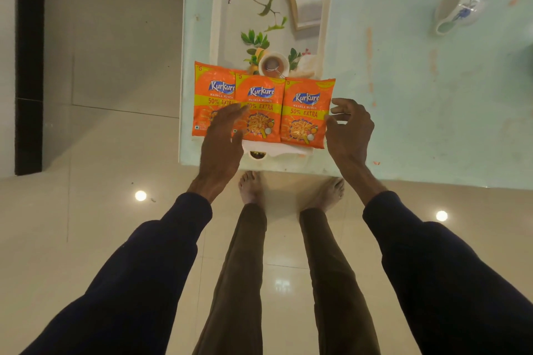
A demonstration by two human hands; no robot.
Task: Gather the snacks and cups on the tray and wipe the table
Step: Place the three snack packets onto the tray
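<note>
Three orange snack packets lie side by side across the near end of the white floral tray [227, 23]: a left packet [212, 89], a middle packet [261, 104] and a right packet [305, 112]. My left hand [222, 135] lies flat, fingers straight, over the left and middle packets. Beside the right packet's edge is my right hand [349, 130], fingers loosely spread, thumb touching the packet. A small cup [273, 64] with brown liquid stands on the tray behind the packets. A white cup with a blue flower [458, 10] lies on its side on the table, far right.
The pale green glass table [418, 101] carries orange smears and stains. The tray sits at the table's near left corner, its near handle [256, 155] at the edge. My bare feet stand on the shiny tiled floor [115, 153] below.
</note>
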